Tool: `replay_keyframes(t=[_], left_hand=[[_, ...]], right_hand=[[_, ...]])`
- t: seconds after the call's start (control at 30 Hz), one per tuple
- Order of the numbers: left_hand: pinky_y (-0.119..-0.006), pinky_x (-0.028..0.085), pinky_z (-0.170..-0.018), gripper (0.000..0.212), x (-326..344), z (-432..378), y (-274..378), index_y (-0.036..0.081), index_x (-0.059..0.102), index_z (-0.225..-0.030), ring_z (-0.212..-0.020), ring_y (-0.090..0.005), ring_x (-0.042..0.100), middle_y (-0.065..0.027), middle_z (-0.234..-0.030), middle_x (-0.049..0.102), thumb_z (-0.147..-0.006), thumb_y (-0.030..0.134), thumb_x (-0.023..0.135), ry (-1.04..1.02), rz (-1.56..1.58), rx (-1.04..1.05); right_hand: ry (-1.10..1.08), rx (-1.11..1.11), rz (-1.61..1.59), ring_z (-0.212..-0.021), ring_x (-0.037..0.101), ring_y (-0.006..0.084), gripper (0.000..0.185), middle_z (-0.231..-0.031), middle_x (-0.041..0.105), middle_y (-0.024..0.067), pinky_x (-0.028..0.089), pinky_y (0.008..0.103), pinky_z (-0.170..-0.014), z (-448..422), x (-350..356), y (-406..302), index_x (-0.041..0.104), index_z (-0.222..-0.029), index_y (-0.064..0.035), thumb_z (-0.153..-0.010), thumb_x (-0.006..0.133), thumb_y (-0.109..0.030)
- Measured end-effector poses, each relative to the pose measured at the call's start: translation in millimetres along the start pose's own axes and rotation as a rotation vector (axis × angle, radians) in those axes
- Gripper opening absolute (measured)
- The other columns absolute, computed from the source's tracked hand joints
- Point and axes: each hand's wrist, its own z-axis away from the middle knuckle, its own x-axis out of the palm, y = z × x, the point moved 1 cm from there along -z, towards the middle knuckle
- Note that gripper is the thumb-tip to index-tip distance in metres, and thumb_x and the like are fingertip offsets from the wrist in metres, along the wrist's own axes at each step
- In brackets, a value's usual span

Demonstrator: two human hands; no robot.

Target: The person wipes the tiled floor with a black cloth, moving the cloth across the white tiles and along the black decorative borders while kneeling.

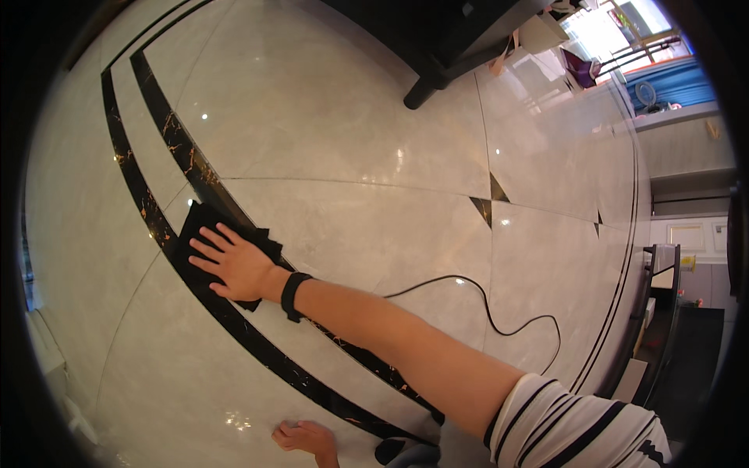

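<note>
My right hand (237, 263) lies flat, fingers spread, on a black cloth (196, 225). The cloth rests on the floor across two dark marble border strips (292, 374) and the pale band between them. Part of the cloth is hidden beneath the palm. A black band (292, 297) circles my right wrist. Near the bottom edge, my left hand (304, 439) rests on the pale glossy floor tiles (193, 380) with its fingers curled in, and I see nothing in it.
A thin black cable (491, 316) winds over the tiles right of my forearm. Dark furniture with a short leg (420, 93) stands at the top. A black cabinet (690, 351) lines the right side. Farther off are a purple dustpan-like object (579, 69) and a blue curtain (673, 85).
</note>
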Motion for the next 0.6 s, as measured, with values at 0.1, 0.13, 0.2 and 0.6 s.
replay_keyframes(t=[0.1, 0.13, 0.2, 0.6], left_hand=[[-0.053, 0.026, -0.097, 0.037, 6, 7, -10, -0.004, 0.038, -0.120, -0.116, -0.0406, 0.033, -0.0240, -0.126, 0.035, -0.096, 0.023, 0.038, -0.054, 0.063, -0.036], [-0.053, 0.026, -0.097, 0.036, 7, 8, -13, -0.004, 0.038, -0.120, -0.116, -0.0404, 0.034, -0.0237, -0.125, 0.035, -0.096, 0.023, 0.037, -0.124, 0.045, -0.071], [-0.054, 0.026, -0.098, 0.036, 1, 7, -12, -0.002, 0.037, -0.120, -0.118, -0.0399, 0.033, -0.0222, -0.125, 0.036, -0.095, 0.023, 0.036, -0.211, 0.086, -0.113], [-0.053, 0.023, -0.104, 0.039, -8, 9, -3, 0.002, 0.040, -0.125, -0.126, -0.0391, 0.030, -0.0195, -0.130, 0.038, -0.090, 0.018, 0.046, -0.052, 0.066, -0.175]], right_hand=[[0.021, -0.017, 0.002, -0.146, 0.015, 0.0323, 0.059, -0.154, 0.029, 0.0106, 0.005, 0.0493, -0.119, 6, -11, 12, 0.042, -0.144, -0.0133, -0.094, 0.043, -0.044], [0.021, -0.021, 0.039, -0.145, 0.018, 0.0322, 0.059, -0.154, 0.031, 0.0103, 0.008, 0.0488, -0.118, 7, -13, 14, 0.042, -0.144, -0.0140, -0.093, 0.044, -0.044], [0.015, -0.034, 0.089, -0.143, 0.022, 0.0323, 0.059, -0.153, 0.033, 0.0102, 0.011, 0.0484, -0.118, 11, -16, 19, 0.042, -0.144, -0.0151, -0.092, 0.046, -0.043], [-0.003, 0.227, 0.359, -0.140, 0.026, 0.0371, 0.060, -0.152, 0.031, 0.0134, 0.020, 0.0517, -0.114, 116, -116, 125, 0.037, -0.145, -0.0142, -0.091, 0.050, -0.037]])
